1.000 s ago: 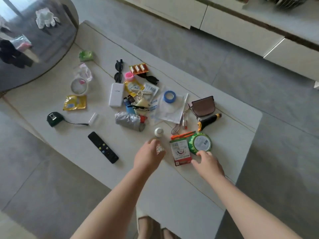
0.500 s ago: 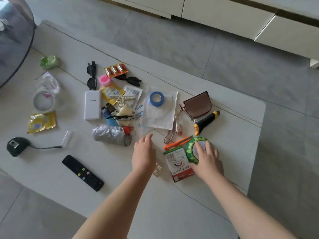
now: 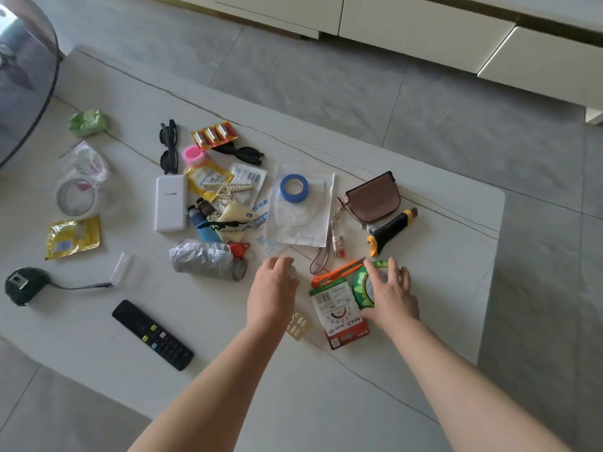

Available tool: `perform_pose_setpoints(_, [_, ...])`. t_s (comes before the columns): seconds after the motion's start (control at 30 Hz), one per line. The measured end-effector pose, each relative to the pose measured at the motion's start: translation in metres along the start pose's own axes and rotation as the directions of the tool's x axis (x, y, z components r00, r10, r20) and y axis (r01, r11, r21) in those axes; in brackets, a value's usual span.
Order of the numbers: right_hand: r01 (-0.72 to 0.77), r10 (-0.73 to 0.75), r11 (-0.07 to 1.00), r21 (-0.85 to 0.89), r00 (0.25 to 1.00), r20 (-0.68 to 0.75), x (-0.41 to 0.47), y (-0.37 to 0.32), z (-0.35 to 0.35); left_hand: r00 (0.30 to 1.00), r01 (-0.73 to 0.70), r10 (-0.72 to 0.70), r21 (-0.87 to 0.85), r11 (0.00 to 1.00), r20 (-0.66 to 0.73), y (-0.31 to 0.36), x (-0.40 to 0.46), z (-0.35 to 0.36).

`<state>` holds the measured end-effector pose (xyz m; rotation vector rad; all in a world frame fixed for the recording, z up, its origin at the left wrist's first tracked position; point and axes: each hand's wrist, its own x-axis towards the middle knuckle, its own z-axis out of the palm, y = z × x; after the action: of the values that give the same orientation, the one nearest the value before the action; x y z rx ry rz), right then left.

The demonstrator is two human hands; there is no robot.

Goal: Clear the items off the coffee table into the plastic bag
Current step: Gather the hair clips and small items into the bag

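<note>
The coffee table (image 3: 424, 337) carries a loose scatter of small things, and both hands work at its near right part. The right hand (image 3: 390, 293) lies over one round green tin (image 3: 362, 283), fingers spread across its lid and thumb at its near edge. The left hand (image 3: 272, 290) curls its fingers round one small white bottle (image 3: 291, 272), only partly seen, just left of the tin. Touching the tin's near left side lies one red and green card packet (image 3: 339, 313), with one orange cutter (image 3: 336, 272) above it and one pill blister (image 3: 298, 326) beside the left wrist. Beyond the tin are one yellow and black torch (image 3: 390, 231) and one brown pouch (image 3: 373, 200). Farther left of the tin: one blue tape roll (image 3: 294, 188) on a packed white mask (image 3: 301, 216), one folded silver umbrella (image 3: 204, 259), one white power bank (image 3: 171, 203), two pairs of black sunglasses (image 3: 169, 146), one battery pack (image 3: 213, 135), one black remote (image 3: 152, 334), one tape measure (image 3: 23, 285) and one clear tape roll (image 3: 76, 197). No plastic bag is in view.
</note>
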<state>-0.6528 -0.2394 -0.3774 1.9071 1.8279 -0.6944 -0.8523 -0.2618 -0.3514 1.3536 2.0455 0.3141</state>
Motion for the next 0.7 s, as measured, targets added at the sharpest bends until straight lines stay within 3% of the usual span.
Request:
perform_pose_setpoints(0.17, [0.062, -0.060, 0.998, 0.015, 0.993, -0.106, -0.009, 0.001, -0.010, 0.999, -0.021, 0.021, -0.007, 1.000, -0.029, 0.006, -0.010, -0.009])
perform_pose_setpoints(0.27, [0.104, -0.089, 0.988, 0.117, 0.987, -0.132, -0.022, -0.005, -0.024, 0.998, 0.001, -0.004, -0.056, 0.998, -0.058, 0.012, -0.022, -0.021])
perform_pose_setpoints(0.43, [0.196, -0.172, 0.938, 0.286, 0.979, -0.107, -0.055, -0.026, -0.056, 0.993, 0.067, -0.084, -0.187, 0.980, -0.085, 0.024, -0.053, -0.054])
perform_pose_setpoints(0.7, [0.410, -0.416, 0.871, 0.271, 0.909, -0.039, -0.140, -0.081, -0.101, 0.945, 0.221, -0.268, -0.235, 0.946, -0.186, 0.012, -0.138, -0.136])
